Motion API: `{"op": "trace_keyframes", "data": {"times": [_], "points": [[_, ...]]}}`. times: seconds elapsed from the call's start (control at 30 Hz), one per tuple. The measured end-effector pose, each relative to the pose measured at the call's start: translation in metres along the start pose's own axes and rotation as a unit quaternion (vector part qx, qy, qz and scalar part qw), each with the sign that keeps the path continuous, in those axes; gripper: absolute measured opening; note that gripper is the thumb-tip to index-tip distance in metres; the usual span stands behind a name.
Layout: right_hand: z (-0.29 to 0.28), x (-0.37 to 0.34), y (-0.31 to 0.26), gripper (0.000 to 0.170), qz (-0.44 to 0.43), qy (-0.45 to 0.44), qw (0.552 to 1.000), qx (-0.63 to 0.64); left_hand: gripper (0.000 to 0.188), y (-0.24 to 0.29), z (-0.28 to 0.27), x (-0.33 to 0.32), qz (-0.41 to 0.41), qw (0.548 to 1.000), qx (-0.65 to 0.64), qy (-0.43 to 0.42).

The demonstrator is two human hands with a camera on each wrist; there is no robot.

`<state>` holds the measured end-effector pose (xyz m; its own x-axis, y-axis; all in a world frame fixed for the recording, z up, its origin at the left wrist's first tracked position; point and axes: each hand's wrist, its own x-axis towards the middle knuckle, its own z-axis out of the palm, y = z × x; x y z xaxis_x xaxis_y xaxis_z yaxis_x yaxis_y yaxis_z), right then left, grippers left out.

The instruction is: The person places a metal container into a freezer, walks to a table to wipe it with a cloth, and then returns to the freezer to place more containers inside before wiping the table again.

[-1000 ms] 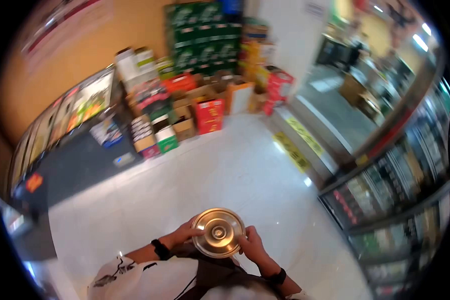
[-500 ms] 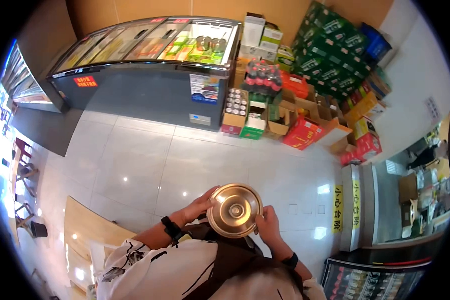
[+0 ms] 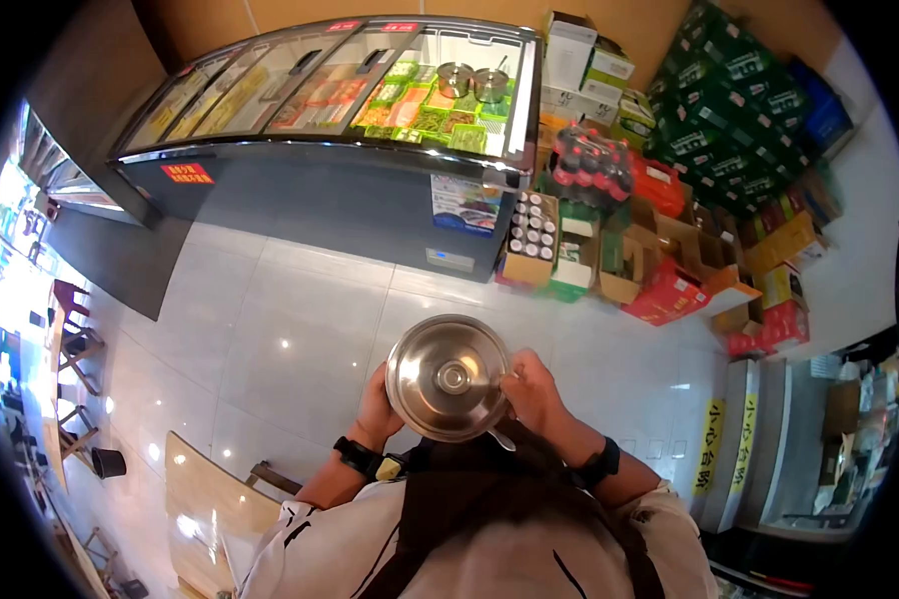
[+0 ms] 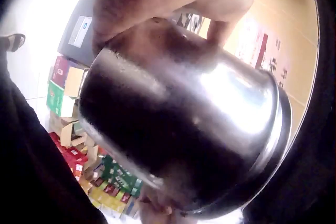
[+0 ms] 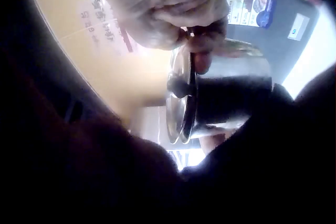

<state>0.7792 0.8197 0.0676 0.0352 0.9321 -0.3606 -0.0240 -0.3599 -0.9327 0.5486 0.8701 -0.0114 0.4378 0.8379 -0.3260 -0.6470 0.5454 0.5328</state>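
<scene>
A round stainless steel pot [image 3: 425, 384] with a knobbed lid [image 3: 479, 349] is held out in front of the body. My left hand [image 3: 375, 407] grips its side, and in the left wrist view the fingers wrap around the shiny wall [image 4: 173, 108]. At the opposite edge my right hand [image 3: 534, 391] pinches the rim, fingers curled. The right wrist view shows that hand [image 5: 178, 11] over the lid edge, with the lid's knob [image 5: 180, 87] below it. A small metal handle end [image 3: 502, 439] sticks out beneath the rim.
Ahead stands a long glass-topped freezer [image 3: 320, 190] with food trays and two similar pots [image 3: 455, 80]. Drink boxes [image 3: 529, 240] and green cartons [image 3: 734, 105] are stacked to its right. A step with yellow strips [image 3: 709, 444] lies right; a wooden table [image 3: 215, 499] lies left.
The view has swung left, bringing the freezer toward the middle. The pot has risen nearer the head camera, and the left hand has shifted from its upper left edge down its side.
</scene>
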Motion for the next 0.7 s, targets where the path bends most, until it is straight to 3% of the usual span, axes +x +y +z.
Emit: {"op": "trace_keyframes", "data": {"times": [0.13, 0.2, 0.3, 0.4, 0.43, 0.47, 0.53, 0.6, 0.67, 0.7], "points": [[-0.006, 0.096, -0.034, 0.015, -0.045, -0.077, 0.996, 0.011, 0.04, 0.054, 0.008, 0.061, -0.02, 0.999, -0.036, -0.008], [-0.007, 0.133, -0.061, 0.016, -0.036, -0.093, 0.994, 0.034, 0.041, 0.078, 0.021, 0.082, 0.024, 0.999, -0.026, 0.027], [-0.002, 0.201, -0.081, 0.017, -0.109, -0.116, 0.985, -0.065, 0.04, 0.109, 0.015, 0.118, 0.058, 0.995, -0.041, 0.067], [0.01, 0.256, -0.105, 0.015, -0.105, -0.148, 0.98, -0.083, 0.043, 0.135, 0.013, 0.145, 0.103, 0.988, -0.061, 0.098], [0.015, 0.271, -0.109, 0.016, -0.145, -0.143, 0.973, -0.105, 0.043, 0.146, 0.018, 0.152, 0.112, 0.986, -0.075, 0.096], [0.021, 0.286, -0.117, 0.016, -0.142, -0.143, 0.974, -0.107, 0.044, 0.158, 0.021, 0.162, 0.12, 0.984, -0.088, 0.093], [0.034, 0.31, -0.131, 0.015, -0.006, -0.178, 0.983, -0.04, 0.044, 0.179, 0.01, 0.186, 0.117, 0.985, -0.079, 0.102], [0.044, 0.343, -0.143, 0.016, 0.025, -0.192, 0.981, -0.031, 0.043, 0.207, 0.002, 0.208, 0.139, 0.984, -0.024, 0.108], [0.055, 0.375, -0.15, 0.024, -0.084, -0.154, 0.964, -0.198, 0.041, 0.233, -0.014, 0.235, 0.114, 0.988, -0.054, 0.088], [0.061, 0.397, -0.133, 0.029, -0.14, -0.142, 0.955, -0.221, 0.04, 0.244, -0.034, 0.25, 0.094, 0.99, -0.049, 0.094]]}}
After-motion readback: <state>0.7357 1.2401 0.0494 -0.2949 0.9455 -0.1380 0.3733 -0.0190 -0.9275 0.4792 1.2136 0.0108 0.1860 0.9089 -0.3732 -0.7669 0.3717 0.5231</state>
